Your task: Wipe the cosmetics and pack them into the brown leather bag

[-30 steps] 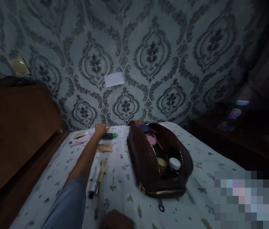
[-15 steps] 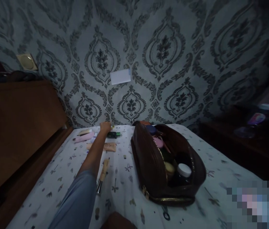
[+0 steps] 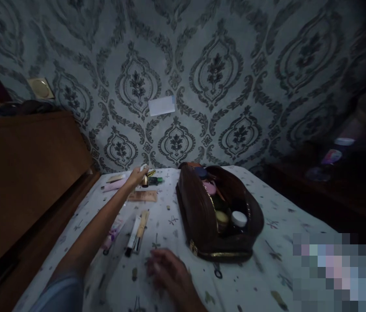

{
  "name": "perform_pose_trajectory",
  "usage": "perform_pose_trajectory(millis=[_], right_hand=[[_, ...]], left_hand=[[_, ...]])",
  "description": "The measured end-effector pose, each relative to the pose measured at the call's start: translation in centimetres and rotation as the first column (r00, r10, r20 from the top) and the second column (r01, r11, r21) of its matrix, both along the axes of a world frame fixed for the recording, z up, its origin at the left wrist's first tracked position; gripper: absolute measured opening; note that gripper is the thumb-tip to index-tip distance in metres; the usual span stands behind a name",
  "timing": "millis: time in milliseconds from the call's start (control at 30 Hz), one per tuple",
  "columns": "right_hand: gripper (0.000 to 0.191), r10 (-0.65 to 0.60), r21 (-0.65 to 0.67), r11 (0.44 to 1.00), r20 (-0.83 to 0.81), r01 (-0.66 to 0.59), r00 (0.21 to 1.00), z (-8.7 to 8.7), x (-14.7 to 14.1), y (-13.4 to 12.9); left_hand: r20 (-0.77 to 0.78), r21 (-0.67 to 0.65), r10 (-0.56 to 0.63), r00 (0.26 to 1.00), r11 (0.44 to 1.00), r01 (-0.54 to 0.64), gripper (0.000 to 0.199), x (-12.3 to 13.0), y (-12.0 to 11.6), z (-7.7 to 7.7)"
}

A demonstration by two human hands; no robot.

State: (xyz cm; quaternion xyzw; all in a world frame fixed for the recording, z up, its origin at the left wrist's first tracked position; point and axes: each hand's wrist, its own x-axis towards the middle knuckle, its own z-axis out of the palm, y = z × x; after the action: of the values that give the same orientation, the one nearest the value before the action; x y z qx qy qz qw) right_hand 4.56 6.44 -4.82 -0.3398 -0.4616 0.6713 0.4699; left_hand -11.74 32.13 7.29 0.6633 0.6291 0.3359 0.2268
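My left hand (image 3: 137, 175) reaches to the far side of the bed, fingers closed around a small bottle (image 3: 145, 180) with a pale top and a gold-toned lower part. Beside it lie a dark green-capped tube (image 3: 155, 180) and a yellow-and-black item (image 3: 151, 173). Nearer me is a peach tube (image 3: 144, 196). Makeup brushes (image 3: 142, 225) and a white tube with a black cap (image 3: 133, 236) lie together closer in. My right hand (image 3: 171, 275), slightly blurred, hovers low in front with loosely spread fingers and nothing in it.
A brown zip bag (image 3: 199, 216) stands unzipped on the right, with a white-capped jar (image 3: 239, 219) and other cosmetics inside. Pink tubes (image 3: 114, 185) lie at the left. A wooden panel (image 3: 27, 173) borders the left side; the patterned wall (image 3: 176, 143) rises behind.
My right hand has risen into view from the bottom edge. In my left hand a small bottle now shows, and that arm has shifted slightly left. The view has turned a little right.
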Motion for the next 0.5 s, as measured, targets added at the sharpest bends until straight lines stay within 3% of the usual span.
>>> perform_pose_trajectory(millis=[133,233,300,433,500], right_hand=[[0.065,-0.11,-0.146,0.985,-0.125,0.091,0.986,2.3,0.3,0.6],[0.069,-0.16,-0.128,0.982,-0.161,0.14,0.974,2.7,0.3,1.0],[0.061,-0.128,-0.076,0.99,-0.152,0.117,0.98,2.7,0.2,1.1],[0.043,-0.05,0.007,0.999,-0.046,0.05,0.998,2.7,0.2,0.9],[0.04,-0.036,0.035,0.999,0.002,0.036,0.999,2.7,0.3,0.5]], left_hand=[[0.24,-0.014,-0.163,0.957,0.985,0.171,0.039,2.0,-7.8,-1.8],[0.36,-0.03,-0.22,0.907,0.968,0.247,0.038,3.2,-13.5,-2.6],[0.392,-0.037,-0.236,0.889,0.962,0.272,0.037,3.8,-16.6,-2.8],[0.375,-0.024,-0.278,0.884,0.951,0.309,0.039,3.5,-20.2,-3.1],[0.358,-0.029,-0.23,0.905,0.966,0.256,0.043,2.7,-21.0,-3.2]])
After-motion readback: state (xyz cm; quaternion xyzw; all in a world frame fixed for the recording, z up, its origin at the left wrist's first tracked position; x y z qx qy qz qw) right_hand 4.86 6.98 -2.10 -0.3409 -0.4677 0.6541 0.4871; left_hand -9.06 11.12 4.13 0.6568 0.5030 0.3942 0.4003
